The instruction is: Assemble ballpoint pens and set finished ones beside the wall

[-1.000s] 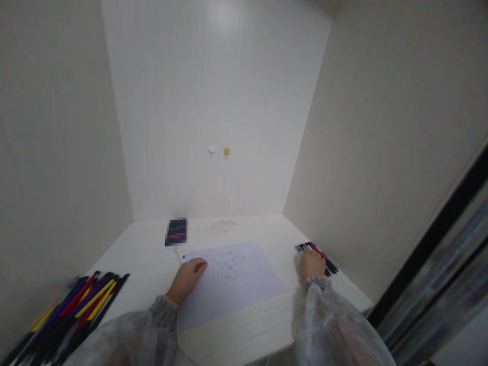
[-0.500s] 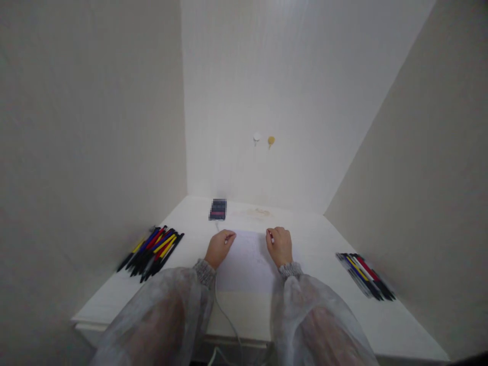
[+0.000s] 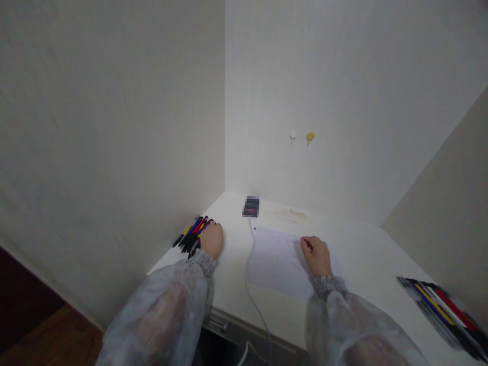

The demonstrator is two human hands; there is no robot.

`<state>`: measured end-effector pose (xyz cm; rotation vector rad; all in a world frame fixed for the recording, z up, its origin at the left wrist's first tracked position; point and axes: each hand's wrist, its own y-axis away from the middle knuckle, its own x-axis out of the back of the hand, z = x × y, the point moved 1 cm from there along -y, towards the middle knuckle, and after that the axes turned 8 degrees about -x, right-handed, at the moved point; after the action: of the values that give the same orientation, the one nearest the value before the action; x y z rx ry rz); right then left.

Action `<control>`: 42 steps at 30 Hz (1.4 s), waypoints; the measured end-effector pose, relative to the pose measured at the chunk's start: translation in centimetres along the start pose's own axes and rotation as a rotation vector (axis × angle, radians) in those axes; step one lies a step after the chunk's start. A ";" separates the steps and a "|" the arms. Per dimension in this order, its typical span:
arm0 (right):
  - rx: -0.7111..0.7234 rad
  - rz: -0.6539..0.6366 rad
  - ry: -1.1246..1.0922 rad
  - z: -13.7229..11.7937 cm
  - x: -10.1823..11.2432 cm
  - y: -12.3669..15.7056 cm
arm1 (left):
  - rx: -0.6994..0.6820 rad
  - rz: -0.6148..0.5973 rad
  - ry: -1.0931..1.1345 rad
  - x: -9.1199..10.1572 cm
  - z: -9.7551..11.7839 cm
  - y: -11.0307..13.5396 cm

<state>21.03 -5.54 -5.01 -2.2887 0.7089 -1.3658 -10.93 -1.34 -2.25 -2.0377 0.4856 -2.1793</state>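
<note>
My left hand point(image 3: 212, 240) is over the right side of a pile of pens point(image 3: 194, 235) with black, yellow, blue and red barrels. Its fingertips point into the pile and are hidden, so their grip does not show. My right hand point(image 3: 316, 255) rests at the right part of a white sheet of paper point(image 3: 280, 259). Its fingers are curled closed with the thumb against them. Whatever may be between them is too small to make out.
A dark phone-like device point(image 3: 251, 207), pixelated, lies near the back wall with a white cable point(image 3: 248, 284) running to the table's front edge. More pens point(image 3: 444, 312) lie at the right. White point(image 3: 293, 135) and yellow hooks point(image 3: 310, 136) are on the wall.
My left hand has gone from the sheet's left edge to the pen pile. My right hand stays over the paper, still closed. The view has turned left.
</note>
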 end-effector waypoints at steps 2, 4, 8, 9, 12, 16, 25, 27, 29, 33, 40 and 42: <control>0.011 -0.015 -0.013 -0.2 -0.1 0.1 | 0.039 -0.035 -0.035 -0.2 -0.7 0.3; 0.024 -0.031 -0.025 -0.3 -0.3 0.2 | 0.045 -0.051 -0.059 -0.4 -1.1 0.6; 0.021 -0.038 -0.053 -0.4 -0.3 0.2 | 0.057 -0.078 -0.071 -0.8 -1.2 0.6; 0.017 -0.039 -0.056 -0.4 -0.3 0.2 | 0.052 -0.087 -0.065 -0.9 -1.0 0.6; 0.011 -0.051 -0.058 -0.6 -0.3 0.3 | -0.007 -0.097 -0.048 -0.9 -0.3 0.5; 0.003 -0.054 -0.079 -0.7 -0.3 0.4 | -0.119 -0.075 0.048 -0.3 1.5 0.2; -0.248 -0.141 -0.636 -1.7 -0.6 0.4 | -0.373 -0.047 0.653 1.3 9.3 -2.2; -0.321 -0.181 -0.845 -2.2 -0.4 0.3 | -0.382 -0.198 0.892 1.1 11.2 -2.2; -0.359 -0.214 -1.017 -2.6 -0.2 0.2 | -0.373 -0.478 1.180 0.7 12.9 -2.0; -0.392 -0.285 -1.128 -2.7 -0.2 0.2 | -0.292 -0.789 1.583 -0.3 14.5 -1.7; -0.573 -0.121 -1.290 -1.4 -0.7 -0.2 | -0.093 -0.852 1.831 -2.7 13.0 -2.0; -0.627 -0.068 -1.352 -0.9 -0.6 -0.4 | 0.019 -0.777 1.891 -3.3 12.6 -2.3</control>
<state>20.09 -4.90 -4.81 -2.9261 0.5528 0.6411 2.15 -0.06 -4.12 0.6657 -0.3759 -3.7230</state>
